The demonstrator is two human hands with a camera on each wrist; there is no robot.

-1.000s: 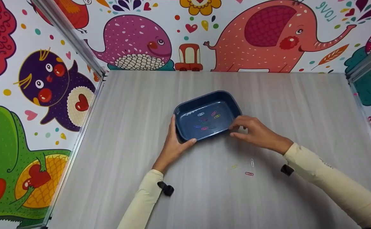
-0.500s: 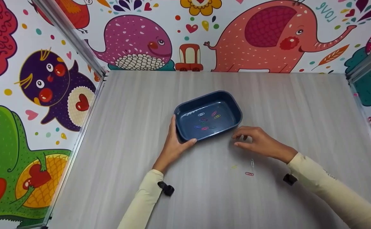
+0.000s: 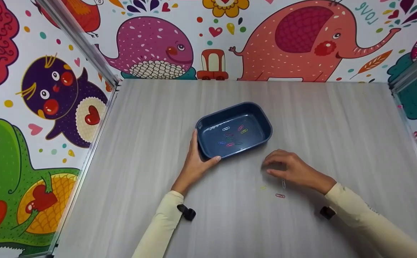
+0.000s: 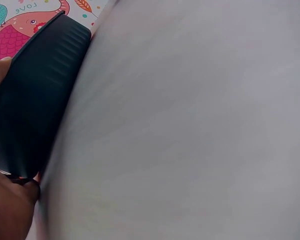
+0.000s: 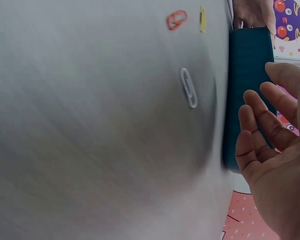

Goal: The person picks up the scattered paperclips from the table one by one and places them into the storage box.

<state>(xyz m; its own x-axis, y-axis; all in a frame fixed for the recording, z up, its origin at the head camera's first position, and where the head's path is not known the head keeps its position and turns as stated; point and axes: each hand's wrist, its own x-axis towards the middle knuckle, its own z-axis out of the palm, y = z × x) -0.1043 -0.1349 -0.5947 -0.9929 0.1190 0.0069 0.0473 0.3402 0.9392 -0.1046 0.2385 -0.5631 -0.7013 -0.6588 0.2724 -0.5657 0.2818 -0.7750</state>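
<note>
A dark blue rectangular tray (image 3: pixel 235 150) stands at a slant on the table, with several coloured paper clips (image 3: pixel 230 144) lying on its bottom. My left hand (image 3: pixel 195 163) grips its near left corner, thumb along the front rim and fingers against the left end. Off the tray's near right corner hovers my right hand (image 3: pixel 290 168), its fingers loosely bent with nothing between them. Below that hand lie three loose clips: a white paper clip (image 5: pixel 188 88), a yellow paper clip (image 3: pixel 263 187) and a red paper clip (image 3: pixel 280 196). In the head view the hand partly covers the white one.
The pale wood-grain table (image 3: pixel 151 118) runs back to a wall (image 3: pixel 258 32) printed with cartoon animals. Metal rails (image 3: pixel 83 46) edge the left side. A small black camera (image 3: pixel 188 213) is strapped to the left wrist, and another (image 3: pixel 327 213) to the right.
My right hand has drawn back from the tray's right corner, toward me and slightly right, over the loose clips. The left hand and the tray have stayed in place.
</note>
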